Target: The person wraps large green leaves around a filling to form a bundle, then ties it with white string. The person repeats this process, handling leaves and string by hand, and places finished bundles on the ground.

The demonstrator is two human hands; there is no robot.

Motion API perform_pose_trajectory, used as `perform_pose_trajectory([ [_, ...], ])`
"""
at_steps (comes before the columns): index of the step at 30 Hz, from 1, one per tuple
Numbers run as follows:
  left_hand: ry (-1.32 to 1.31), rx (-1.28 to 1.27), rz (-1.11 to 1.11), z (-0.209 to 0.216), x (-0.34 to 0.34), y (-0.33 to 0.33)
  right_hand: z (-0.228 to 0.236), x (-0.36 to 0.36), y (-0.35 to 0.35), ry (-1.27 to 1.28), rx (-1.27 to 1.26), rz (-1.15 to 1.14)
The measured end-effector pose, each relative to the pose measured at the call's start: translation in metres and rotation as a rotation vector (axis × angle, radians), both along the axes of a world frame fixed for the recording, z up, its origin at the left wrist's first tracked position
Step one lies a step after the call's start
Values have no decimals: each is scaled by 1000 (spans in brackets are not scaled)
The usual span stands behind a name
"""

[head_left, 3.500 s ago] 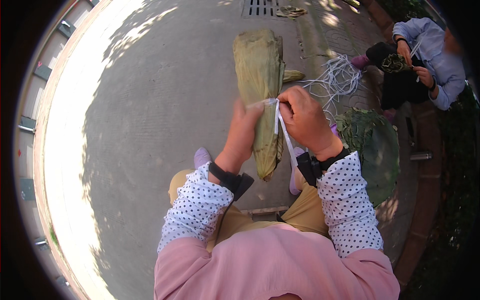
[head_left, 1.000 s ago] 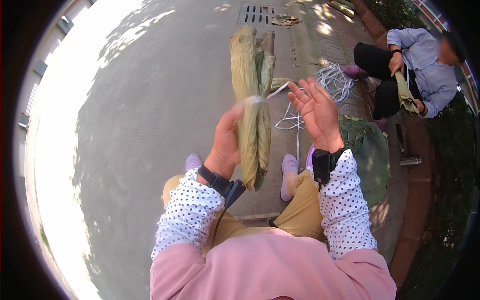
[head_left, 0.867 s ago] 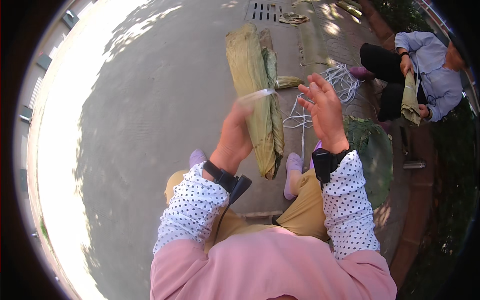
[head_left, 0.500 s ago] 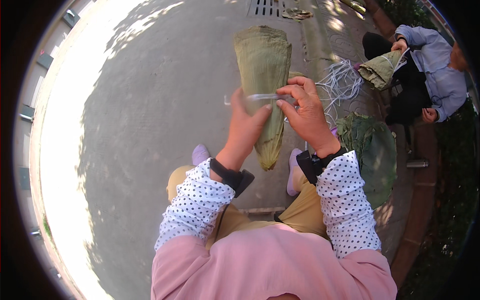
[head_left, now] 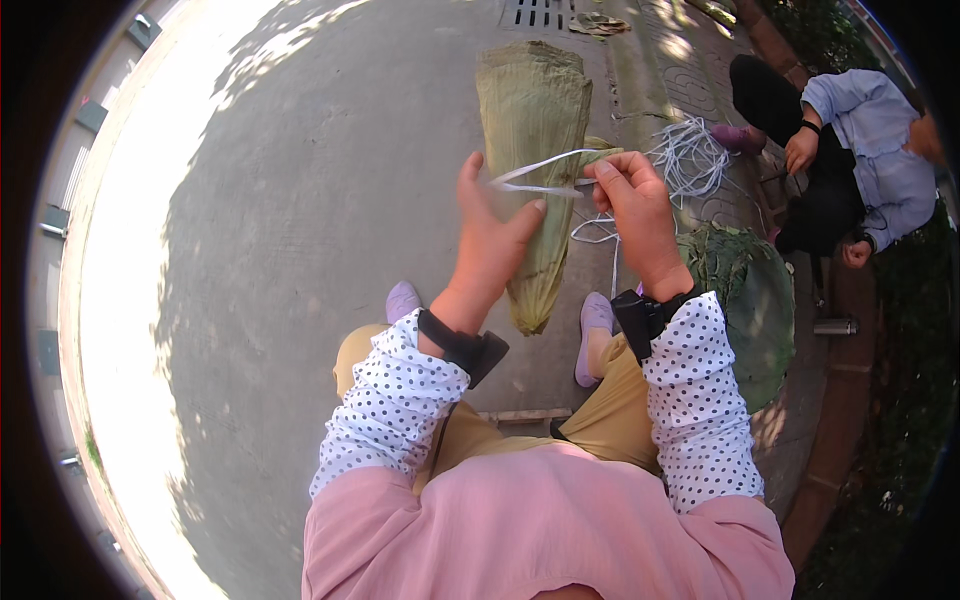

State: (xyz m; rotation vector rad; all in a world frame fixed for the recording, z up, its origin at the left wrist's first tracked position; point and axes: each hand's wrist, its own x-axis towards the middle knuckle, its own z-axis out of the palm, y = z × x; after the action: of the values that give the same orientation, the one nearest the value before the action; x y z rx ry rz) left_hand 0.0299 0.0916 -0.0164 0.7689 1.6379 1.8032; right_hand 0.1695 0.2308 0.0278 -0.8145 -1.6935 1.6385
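Note:
A tall, folded bundle of dry green-brown leaves point(head_left: 533, 105) stands up in front of me, wide at the top and tapering to a tip below. My left hand point(head_left: 488, 238) grips its left side, with the thumb across the front and the fingers partly behind it. White string point(head_left: 552, 190) crosses the middle of the bundle in two slack strands that spread apart toward the right. Between thumb and fingers, my right hand point(head_left: 642, 215) pinches the string just right of the bundle. A loose length dangles below that hand.
A tangle of white string point(head_left: 690, 160) lies on the paving to the right. Nearer me is a pile of large green leaves point(head_left: 750, 300). A seated person point(head_left: 865, 130) is at the right, close to a brick edging. A drain grate point(head_left: 538, 14) lies at the far side.
My right hand has shifted a little right with the string, and its strands now stand looser and apart. The other person's leaf bundle is gone from their hand.

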Motion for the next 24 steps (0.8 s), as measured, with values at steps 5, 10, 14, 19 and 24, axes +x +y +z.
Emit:
perform_pose_trajectory([
  [5,-362,40,-12,17,-1,-4,-3,13,29,447,-425,-196],
  [10,-519,31,205,16,-10,-1,-23,49,91,761,-398,-505],
  [14,-643,180,269,2,-32,-6,-36,71,112,708,-283,-650],
  [19,-715,184,159,-2,-33,-6,-42,77,109,390,-384,-498],
  [24,-763,266,21,14,-18,0,-5,33,45,61,-288,14],
])
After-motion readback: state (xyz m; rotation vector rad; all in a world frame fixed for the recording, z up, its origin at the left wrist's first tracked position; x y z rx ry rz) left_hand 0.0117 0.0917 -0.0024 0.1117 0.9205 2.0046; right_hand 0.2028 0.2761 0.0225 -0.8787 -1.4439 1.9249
